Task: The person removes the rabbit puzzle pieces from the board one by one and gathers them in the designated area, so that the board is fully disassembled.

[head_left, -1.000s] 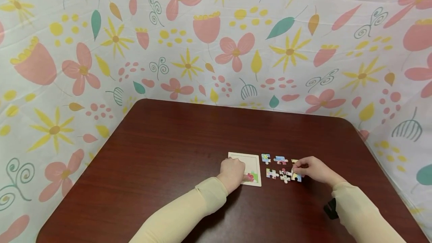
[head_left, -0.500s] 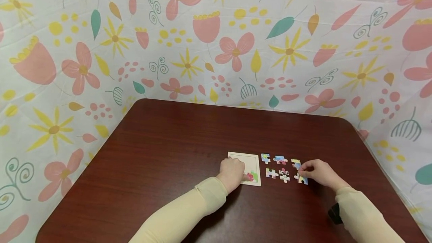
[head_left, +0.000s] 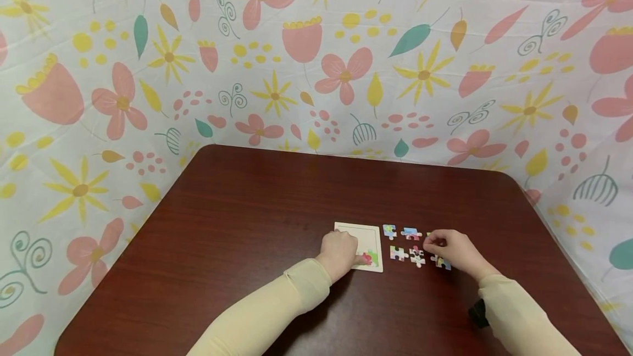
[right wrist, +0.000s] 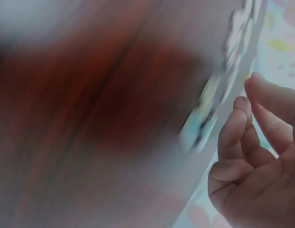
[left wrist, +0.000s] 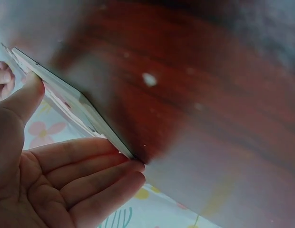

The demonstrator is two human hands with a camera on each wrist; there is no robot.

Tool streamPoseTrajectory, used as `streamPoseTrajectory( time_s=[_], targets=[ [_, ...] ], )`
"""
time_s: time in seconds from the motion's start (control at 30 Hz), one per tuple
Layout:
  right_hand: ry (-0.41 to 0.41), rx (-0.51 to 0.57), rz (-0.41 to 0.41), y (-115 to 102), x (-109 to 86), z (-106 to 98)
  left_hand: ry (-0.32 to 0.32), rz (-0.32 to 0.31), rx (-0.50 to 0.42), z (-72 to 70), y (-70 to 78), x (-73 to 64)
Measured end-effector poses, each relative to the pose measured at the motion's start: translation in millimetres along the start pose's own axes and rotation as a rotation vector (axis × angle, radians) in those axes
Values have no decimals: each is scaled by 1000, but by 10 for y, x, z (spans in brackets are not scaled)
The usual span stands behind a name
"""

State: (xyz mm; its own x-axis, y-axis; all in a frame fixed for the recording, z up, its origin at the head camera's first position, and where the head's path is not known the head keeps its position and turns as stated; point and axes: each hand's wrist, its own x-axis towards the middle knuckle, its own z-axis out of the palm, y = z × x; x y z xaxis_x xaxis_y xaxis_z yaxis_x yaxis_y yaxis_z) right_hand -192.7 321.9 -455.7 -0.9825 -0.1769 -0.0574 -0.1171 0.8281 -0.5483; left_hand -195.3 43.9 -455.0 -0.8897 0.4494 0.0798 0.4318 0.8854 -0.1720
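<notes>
A shallow puzzle tray (head_left: 348, 230) lies on the table, with a red and green piece (head_left: 367, 259) in its near right corner. My left hand (head_left: 340, 254) rests on the tray's left side. Its thumb presses on that piece, and its straight fingers touch the tray edge in the left wrist view. To the right hovers my right hand (head_left: 457, 251), fingers loosely bent, nothing between thumb and forefinger. Beneath it sits a blue and yellow puzzle piece (head_left: 444, 263). A red and white piece (head_left: 417, 257) lies just left of its fingertips. Another piece behind the hand is mostly hidden.
More loose pieces form two rows beside the tray: a blue one (head_left: 389, 231), a blue and red one (head_left: 410, 233) and a pale pink one (head_left: 398, 253). The dark wooden table (head_left: 237, 207) ends at a flower-patterned cloth (head_left: 296, 98).
My right hand slid the blue and yellow piece to the right, then let go and moved left and slightly up. The left hand stays on the tray.
</notes>
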Motion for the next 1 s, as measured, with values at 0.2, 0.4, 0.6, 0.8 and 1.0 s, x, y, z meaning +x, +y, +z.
streamPoseTrajectory(
  time_s=[0.2, 0.4, 0.6, 0.8, 1.0],
  targets=[
    [16, 35, -86, -335, 113, 167, 36, 7, -18, 12, 8, -10],
    [-23, 108, -149, -732, 220, 380, 22, -12, -40, 13, 1, -10],
    [-72, 138, -255, -1010, 297, 585, 28, 2, -39, 15, -16, -17],
    [-91, 133, -282, -1125, 362, 746, 34, 22, -42, 24, -24, -30],
    [-89, 133, -251, -1114, 406, 838, 18, 27, -28, 40, -28, -28]
  ],
)
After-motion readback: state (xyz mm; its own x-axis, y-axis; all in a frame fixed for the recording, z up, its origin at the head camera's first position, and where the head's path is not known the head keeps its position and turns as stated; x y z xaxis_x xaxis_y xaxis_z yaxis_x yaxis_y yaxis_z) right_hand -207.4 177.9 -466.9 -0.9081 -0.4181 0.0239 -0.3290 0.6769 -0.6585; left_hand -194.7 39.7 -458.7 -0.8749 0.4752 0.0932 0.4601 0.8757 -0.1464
